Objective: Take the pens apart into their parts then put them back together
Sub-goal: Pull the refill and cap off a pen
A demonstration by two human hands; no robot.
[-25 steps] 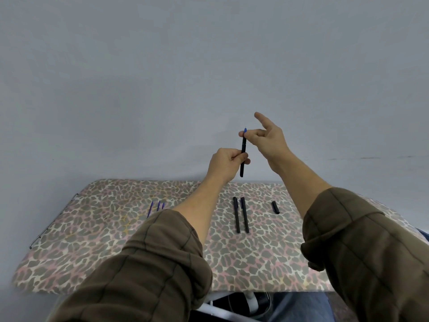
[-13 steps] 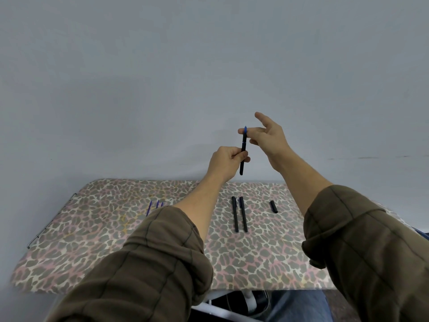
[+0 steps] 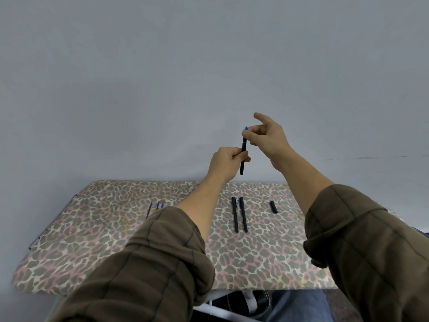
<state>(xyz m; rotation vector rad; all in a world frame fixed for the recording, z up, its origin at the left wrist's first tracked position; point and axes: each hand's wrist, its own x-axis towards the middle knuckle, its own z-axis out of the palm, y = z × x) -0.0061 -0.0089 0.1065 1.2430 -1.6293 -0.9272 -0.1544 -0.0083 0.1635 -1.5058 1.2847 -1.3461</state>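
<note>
I hold a black pen (image 3: 243, 156) upright in the air above the table, its blue tip pointing up. My left hand (image 3: 226, 165) grips the lower barrel. The fingers and thumb of my right hand (image 3: 267, 135) pinch its upper end near the blue tip, with the index finger raised. On the table lie two black pen barrels (image 3: 239, 214) side by side, a short black cap (image 3: 273, 207) to their right, and several purple refills (image 3: 156, 206) to the left, partly hidden by my left sleeve.
The table (image 3: 92, 228) wears a leopard-print cover and stands against a plain grey wall (image 3: 209, 77). A white frame and dark objects (image 3: 246, 300) show under its front edge, near my knees.
My right hand has closed its fingers onto the pen's upper end, just below the blue tip. The left hand and pen have stayed nearly still.
</note>
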